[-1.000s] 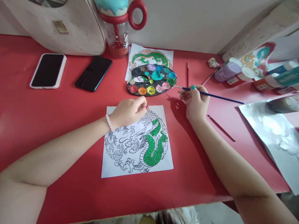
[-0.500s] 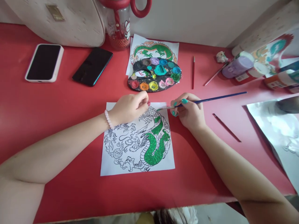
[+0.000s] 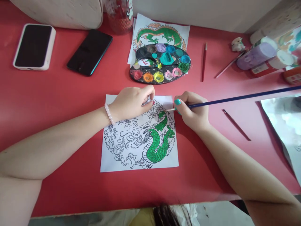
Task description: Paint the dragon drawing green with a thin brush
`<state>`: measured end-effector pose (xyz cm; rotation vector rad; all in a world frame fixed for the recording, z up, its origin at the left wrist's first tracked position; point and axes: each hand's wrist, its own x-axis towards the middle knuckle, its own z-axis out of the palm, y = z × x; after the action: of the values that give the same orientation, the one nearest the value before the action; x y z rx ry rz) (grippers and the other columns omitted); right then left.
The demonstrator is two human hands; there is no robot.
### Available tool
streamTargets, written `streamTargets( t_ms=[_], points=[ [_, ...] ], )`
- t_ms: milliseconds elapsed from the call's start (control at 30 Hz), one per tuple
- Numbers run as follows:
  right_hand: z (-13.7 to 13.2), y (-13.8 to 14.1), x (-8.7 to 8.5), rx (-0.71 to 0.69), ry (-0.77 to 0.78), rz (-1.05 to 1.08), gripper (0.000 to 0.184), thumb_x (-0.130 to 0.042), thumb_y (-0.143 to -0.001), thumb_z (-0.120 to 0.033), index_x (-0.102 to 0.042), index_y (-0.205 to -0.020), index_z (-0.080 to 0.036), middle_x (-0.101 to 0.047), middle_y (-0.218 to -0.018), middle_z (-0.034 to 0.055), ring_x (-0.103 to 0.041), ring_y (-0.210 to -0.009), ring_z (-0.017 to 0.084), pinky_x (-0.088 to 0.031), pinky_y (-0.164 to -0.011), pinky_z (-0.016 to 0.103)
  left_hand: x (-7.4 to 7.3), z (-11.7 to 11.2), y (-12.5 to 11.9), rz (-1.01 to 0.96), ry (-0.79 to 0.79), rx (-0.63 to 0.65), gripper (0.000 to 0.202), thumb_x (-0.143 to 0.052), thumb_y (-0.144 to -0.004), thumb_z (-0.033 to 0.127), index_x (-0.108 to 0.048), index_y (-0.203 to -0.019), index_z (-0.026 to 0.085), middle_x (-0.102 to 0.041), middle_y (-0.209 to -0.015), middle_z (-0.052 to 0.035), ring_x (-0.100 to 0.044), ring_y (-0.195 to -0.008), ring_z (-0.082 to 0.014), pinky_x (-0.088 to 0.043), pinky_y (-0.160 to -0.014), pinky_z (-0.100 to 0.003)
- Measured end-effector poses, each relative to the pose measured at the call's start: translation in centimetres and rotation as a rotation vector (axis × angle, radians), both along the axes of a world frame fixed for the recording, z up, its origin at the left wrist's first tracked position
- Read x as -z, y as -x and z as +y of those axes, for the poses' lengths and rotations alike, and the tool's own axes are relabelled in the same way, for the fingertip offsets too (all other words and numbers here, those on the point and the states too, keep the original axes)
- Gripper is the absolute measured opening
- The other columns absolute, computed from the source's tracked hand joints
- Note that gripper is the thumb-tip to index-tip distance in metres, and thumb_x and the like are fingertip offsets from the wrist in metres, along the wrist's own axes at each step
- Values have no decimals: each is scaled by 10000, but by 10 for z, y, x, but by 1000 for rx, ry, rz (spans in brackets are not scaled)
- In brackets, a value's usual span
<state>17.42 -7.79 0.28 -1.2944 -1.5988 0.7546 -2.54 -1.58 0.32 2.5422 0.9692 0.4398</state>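
Observation:
A white sheet with a dragon drawing, partly painted green, lies on the red table. My left hand rests on the sheet's upper edge, fingers curled and pressed onto the paper. My right hand pinches a long blue paintbrush, whose tip touches the drawing's upper right part. A dark palette with several colour wells sits just beyond the sheet.
Two phones lie at the back left beside a pale bag. A finished dragon picture lies under the palette. Red brushes, paint bottles and a silvery sheet are on the right.
My right hand brought the brush from the palette's edge down and left to the drawing. The view has tilted downward. My left hand has stayed on the sheet.

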Motion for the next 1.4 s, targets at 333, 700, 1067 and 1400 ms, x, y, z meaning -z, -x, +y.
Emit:
streamTargets(
  t_ms=[333, 700, 1067, 1400],
  points=[
    [0, 0, 0, -9, -31, -98, 393, -553, -786, -476, -430, -532, -203, -407, -477, -29, -324, -445, 79, -269, -438, 260, -1, -1, -1, -7, 8, -4, 114, -469, -797, 247, -533, -860, 176, -447, -518, 33, -444, -504, -102, -290, -519, -242],
    [0, 0, 2, -18, -18, -88, 381, -519, -814, -460, -398, -552, -211, -397, -497, -27, -328, -463, 83, -274, -447, 265, 0, 0, 0, -15, 42, 0, 121, -484, -791, 241, -543, -875, 176, -451, -530, 27, -450, -529, -108, -290, -534, -246],
    [-1, -2, 5, -11, 22, -50, 392, -528, -800, -494, -404, -556, -214, -347, -509, -22, -361, -491, 97, -292, -479, 286, -1, -1, -1, 13, 20, -11, 131, -480, -794, 242, -556, -880, 179, -462, -538, 26, -433, -520, -101, -273, -519, -249],
    [0, -1, 3, -44, -55, -52, 365, -543, -816, -413, -409, -553, -200, -399, -499, -32, -331, -450, 66, -269, -440, 273, 0, -1, 0, -4, -42, 6, 102, -475, -786, 233, -539, -857, 199, -478, -544, 36, -405, -485, -86, -241, -478, -248]
  ],
)
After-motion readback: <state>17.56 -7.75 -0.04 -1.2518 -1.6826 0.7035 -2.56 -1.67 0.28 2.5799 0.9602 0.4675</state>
